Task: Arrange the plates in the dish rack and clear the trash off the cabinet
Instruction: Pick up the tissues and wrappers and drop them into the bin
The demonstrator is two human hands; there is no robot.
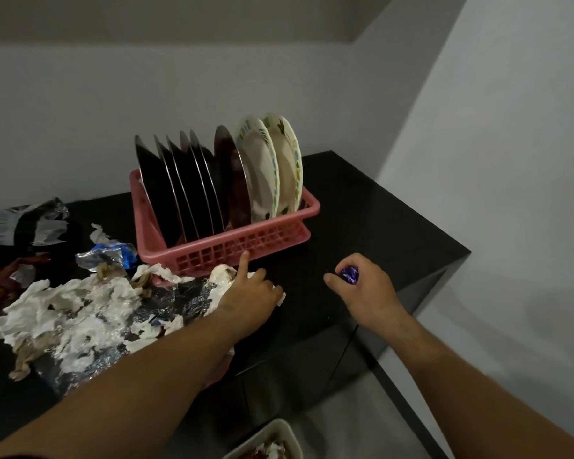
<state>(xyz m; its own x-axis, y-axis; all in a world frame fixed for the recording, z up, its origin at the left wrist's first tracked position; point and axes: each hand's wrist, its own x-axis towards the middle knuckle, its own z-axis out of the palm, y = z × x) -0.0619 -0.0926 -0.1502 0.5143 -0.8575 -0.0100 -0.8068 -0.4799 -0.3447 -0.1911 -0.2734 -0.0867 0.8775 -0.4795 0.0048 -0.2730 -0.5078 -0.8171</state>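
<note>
My right hand (362, 289) holds a purple wrapper (349, 274) in curled fingers; my left hand (251, 294) clutches white tissue (221, 275) on the tabletop (362, 210), beside the dish rack (226, 251).

Left hand (249, 293), index finger out, grips tissue (222, 276); right hand (365, 289) curls its fingers (367, 265) round a purple wrapper (349, 274).

A white bin (280, 424) with a rounded rim shows partly at the bottom edge. Grey floor (348, 422) lies right of the bin. Far behind the bin rises a pale back wall (146, 94), meeting a side wall (511, 134) up to the bin's right, under a darker soffit (146, 14).
</note>
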